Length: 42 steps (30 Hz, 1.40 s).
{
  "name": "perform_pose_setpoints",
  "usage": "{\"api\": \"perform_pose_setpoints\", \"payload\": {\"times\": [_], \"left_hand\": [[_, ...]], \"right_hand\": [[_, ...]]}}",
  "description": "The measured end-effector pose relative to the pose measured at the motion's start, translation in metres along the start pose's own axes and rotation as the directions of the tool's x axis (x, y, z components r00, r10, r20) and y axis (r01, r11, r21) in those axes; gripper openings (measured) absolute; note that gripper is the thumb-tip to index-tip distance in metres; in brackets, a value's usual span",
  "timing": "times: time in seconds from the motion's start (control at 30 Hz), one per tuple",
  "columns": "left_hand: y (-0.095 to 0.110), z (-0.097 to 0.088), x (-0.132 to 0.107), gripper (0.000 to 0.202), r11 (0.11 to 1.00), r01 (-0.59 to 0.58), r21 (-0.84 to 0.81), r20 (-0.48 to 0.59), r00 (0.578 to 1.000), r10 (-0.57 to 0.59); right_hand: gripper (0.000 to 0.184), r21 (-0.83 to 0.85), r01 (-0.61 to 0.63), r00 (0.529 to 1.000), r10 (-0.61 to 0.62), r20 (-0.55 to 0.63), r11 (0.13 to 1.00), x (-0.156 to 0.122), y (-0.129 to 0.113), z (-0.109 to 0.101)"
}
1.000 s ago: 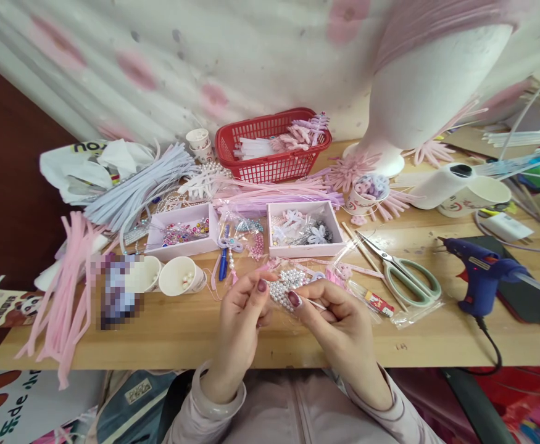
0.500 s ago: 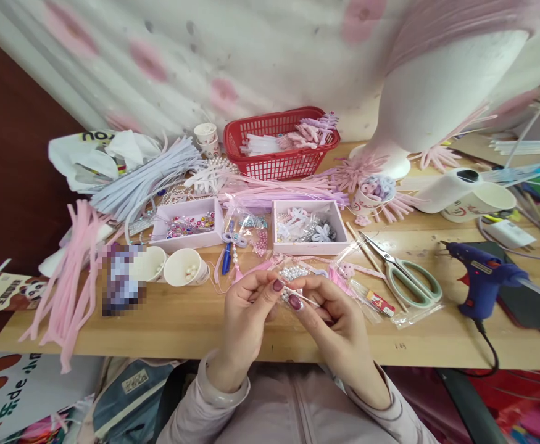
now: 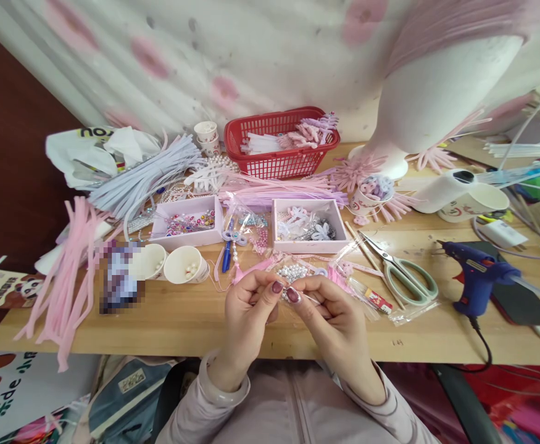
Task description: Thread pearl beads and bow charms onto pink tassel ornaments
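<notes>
Over the front of the table, my left hand [image 3: 249, 324] and my right hand [image 3: 339, 324] meet thumb to thumb in a pinch. Part of a thin pale strand [image 3: 316, 301] shows under my right fingers. Whatever lies between my left fingertips is too small and hidden to name. Just behind the fingertips is a heap of pearl beads [image 3: 292, 271]. A pink tassel [image 3: 253, 269] lies left of the beads, and a blue pen [image 3: 226, 256] farther left. Behind them stand a lilac box of coloured gems [image 3: 187, 240] and another box of flower pieces [image 3: 309, 246].
Green-handled scissors [image 3: 411, 283] and a blue glue gun [image 3: 476, 271] with its cord are on the right, beside a phone [image 3: 526, 302]. Paper cups [image 3: 177, 271] and pink pipe cleaners [image 3: 70, 277] are on the left. At the back stands a red basket [image 3: 276, 165].
My thumb tips have come closer together, and less of the pale strand shows between them. The camera view has shifted slightly.
</notes>
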State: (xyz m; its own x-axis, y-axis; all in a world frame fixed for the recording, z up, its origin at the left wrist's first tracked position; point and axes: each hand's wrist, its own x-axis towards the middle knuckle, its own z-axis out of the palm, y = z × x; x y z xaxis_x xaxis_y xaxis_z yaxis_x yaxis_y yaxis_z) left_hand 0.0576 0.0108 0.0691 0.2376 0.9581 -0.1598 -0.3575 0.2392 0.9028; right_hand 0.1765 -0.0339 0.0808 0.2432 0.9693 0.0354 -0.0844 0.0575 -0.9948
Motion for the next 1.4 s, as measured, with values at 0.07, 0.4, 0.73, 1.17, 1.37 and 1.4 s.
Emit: {"api": "perform_pose_setpoints", "payload": {"times": [0.07, 0.4, 0.73, 1.17, 1.37, 1.4], "left_hand": [[-0.001, -0.001, -0.001, 0.037, 0.994, -0.058, 0.089, -0.015, 0.998, 0.060], [0.009, -0.014, -0.005, 0.024, 0.727, -0.396, 0.560, 0.147, 0.912, 0.383], [0.009, -0.007, -0.002, 0.056, 0.871, -0.235, 0.431, 0.078, 0.972, 0.224], [0.014, -0.028, -0.003, 0.011, 0.696, -0.427, 0.577, 0.279, 0.904, 0.324], [0.013, -0.023, -0.002, 0.019, 0.616, -0.464, 0.636, 0.287, 0.884, 0.369], [0.013, -0.022, -0.002, 0.022, 0.607, -0.465, 0.644, 0.288, 0.883, 0.371]], "right_hand": [[0.014, -0.027, 0.021, 1.000, -0.021, -0.001, 0.999, -0.001, 0.001, 0.000], [0.015, -0.165, 0.112, 0.992, -0.101, 0.073, 0.980, -0.006, 0.011, -0.004], [0.012, -0.157, 0.094, 0.992, -0.079, 0.100, 0.983, -0.005, 0.008, -0.005], [0.030, -0.037, -0.089, 0.989, 0.093, 0.111, 0.995, 0.002, 0.003, -0.007], [0.018, -0.128, 0.040, 0.999, -0.036, 0.033, 0.991, -0.002, 0.010, -0.005], [0.016, -0.129, 0.056, 0.998, -0.051, 0.043, 0.990, -0.002, 0.011, -0.005]]}}
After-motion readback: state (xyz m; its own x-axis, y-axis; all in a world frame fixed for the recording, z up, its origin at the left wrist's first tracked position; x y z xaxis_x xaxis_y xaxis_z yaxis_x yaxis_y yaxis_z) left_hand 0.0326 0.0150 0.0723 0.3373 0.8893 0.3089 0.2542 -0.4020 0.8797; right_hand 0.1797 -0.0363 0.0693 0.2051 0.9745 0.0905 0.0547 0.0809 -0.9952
